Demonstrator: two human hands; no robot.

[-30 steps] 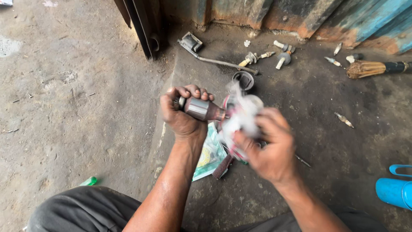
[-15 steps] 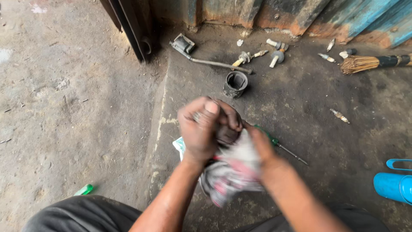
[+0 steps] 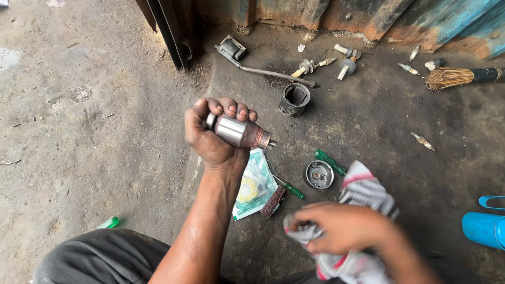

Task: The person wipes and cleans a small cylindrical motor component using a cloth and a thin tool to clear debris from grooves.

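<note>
- Head view: our left hand (image 3: 215, 138) is clenched around a metal armature (image 3: 238, 132), raised above the concrete floor (image 3: 379, 121).
- Its long axis runs nearly level, tipping slightly down; the copper-coloured end points to our right, toward the black cylindrical housing (image 3: 294, 99).
- Our right hand (image 3: 342, 227) grips a red-and-white rag (image 3: 363, 192) low in the frame, well apart from the armature.
- Half a second ago the rag and both hands were bunched together over the part; now the hands are separated and the armature is bare.
- We count one armature, one rag, one round metal cap (image 3: 319, 174), one plastic packet (image 3: 255, 184), one broom (image 3: 457, 77) and two green-handled tools (image 3: 330, 162).
</note>
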